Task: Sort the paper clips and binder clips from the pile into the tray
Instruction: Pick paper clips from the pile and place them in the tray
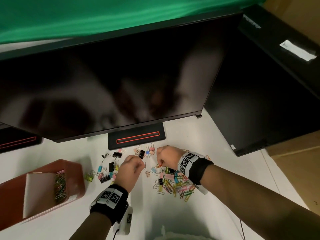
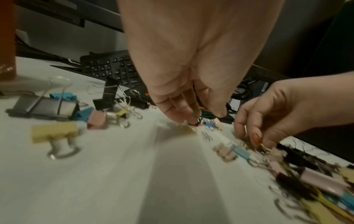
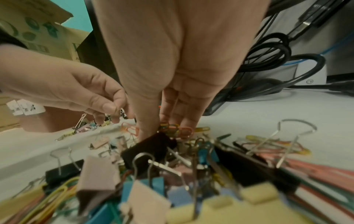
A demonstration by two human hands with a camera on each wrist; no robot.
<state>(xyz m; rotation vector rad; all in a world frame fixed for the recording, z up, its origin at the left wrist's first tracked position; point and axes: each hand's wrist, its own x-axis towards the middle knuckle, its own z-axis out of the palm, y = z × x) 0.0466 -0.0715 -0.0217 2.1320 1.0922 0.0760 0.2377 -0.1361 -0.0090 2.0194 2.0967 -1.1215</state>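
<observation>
A mixed pile (image 1: pixel 174 183) of coloured paper clips and binder clips lies on the white desk under my right wrist. More binder clips (image 1: pixel 106 170) are scattered to the left of my left hand. My left hand (image 1: pixel 141 164) hovers between the two groups, and its fingertips (image 2: pixel 184 119) pinch a few small paper clips (image 2: pixel 199 113), green and orange. Just right of it, my right hand (image 1: pixel 160 163) pinches an orange paper clip (image 2: pixel 255 138) at the pile's far edge. The red-brown tray (image 1: pixel 72 170) stands at the left with paper clips (image 1: pixel 60 186) in one compartment.
A large dark monitor fills the back, with its stand base (image 1: pixel 136 137) just behind the clips. A black keyboard (image 2: pixel 111 69) lies under the monitor. Black cables (image 3: pixel 268 53) coil behind the pile. A dark cabinet and a cardboard box (image 1: pixel 294 156) stand at the right.
</observation>
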